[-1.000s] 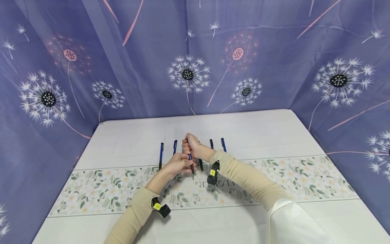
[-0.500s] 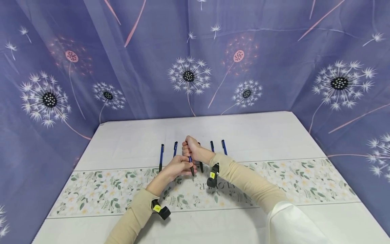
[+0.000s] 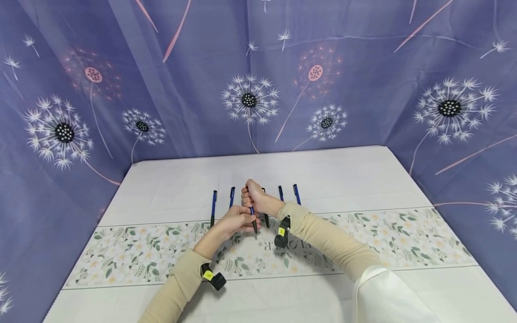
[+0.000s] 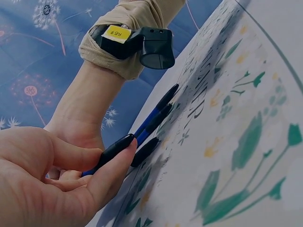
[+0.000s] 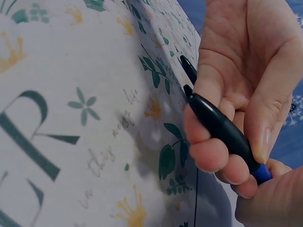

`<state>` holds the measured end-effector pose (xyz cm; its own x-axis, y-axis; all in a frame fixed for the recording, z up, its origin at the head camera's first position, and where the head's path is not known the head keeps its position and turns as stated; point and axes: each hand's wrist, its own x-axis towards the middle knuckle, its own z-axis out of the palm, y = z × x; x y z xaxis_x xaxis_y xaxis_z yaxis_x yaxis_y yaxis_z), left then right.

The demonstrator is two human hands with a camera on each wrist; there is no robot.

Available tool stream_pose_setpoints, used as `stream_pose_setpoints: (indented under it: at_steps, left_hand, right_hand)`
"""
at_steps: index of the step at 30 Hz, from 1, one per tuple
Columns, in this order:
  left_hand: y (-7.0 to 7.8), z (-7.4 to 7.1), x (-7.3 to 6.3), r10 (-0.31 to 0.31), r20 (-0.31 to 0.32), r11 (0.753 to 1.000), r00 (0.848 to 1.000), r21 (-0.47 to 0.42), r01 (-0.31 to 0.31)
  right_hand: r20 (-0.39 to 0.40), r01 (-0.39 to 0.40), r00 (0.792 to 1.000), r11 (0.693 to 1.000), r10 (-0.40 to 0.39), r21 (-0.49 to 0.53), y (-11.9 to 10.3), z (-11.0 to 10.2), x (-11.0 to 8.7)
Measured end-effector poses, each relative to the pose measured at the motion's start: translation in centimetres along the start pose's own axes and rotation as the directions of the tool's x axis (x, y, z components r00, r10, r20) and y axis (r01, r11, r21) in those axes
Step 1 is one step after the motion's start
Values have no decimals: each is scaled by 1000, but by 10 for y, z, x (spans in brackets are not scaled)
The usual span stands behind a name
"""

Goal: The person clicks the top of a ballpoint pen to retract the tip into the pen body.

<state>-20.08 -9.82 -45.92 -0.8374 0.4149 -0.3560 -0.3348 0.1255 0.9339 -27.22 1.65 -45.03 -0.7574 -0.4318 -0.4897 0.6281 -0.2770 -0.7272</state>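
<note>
A blue pen with a black grip [image 3: 254, 223] is held by both hands over the printed strip, its tip angled down toward the person. My left hand [image 3: 237, 219] pinches the black grip between thumb and fingers, seen close in the left wrist view, where the pen [image 4: 113, 150] points up and right. Curled into a fist, my right hand [image 3: 255, 197] grips the pen's upper end, hiding it. In the right wrist view, the pen's blue barrel [image 5: 262, 174] runs into the right hand [image 5: 277, 201] at the lower right.
Similar blue and black pens lie in a row: two left of the hands, including the leftmost pen [image 3: 213, 208], and others right, such as a partly covered pen [image 3: 266, 220] and the rightmost pen [image 3: 296, 194]. The white table [image 3: 181, 179] meets a purple dandelion curtain [image 3: 194, 89].
Both hands keep the same grip on the pen, nearly still. Only a slight shift of the head view shows.
</note>
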Motion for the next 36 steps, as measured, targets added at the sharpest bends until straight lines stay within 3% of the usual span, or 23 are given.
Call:
stream_pose_setpoints:
  at_steps: [36]
  left_hand:
    - [-3, 0, 1, -13, 16, 999, 1000, -46, 14]
  right_hand:
    - [-18, -25, 1000, 999, 24, -24, 2, 0, -1]
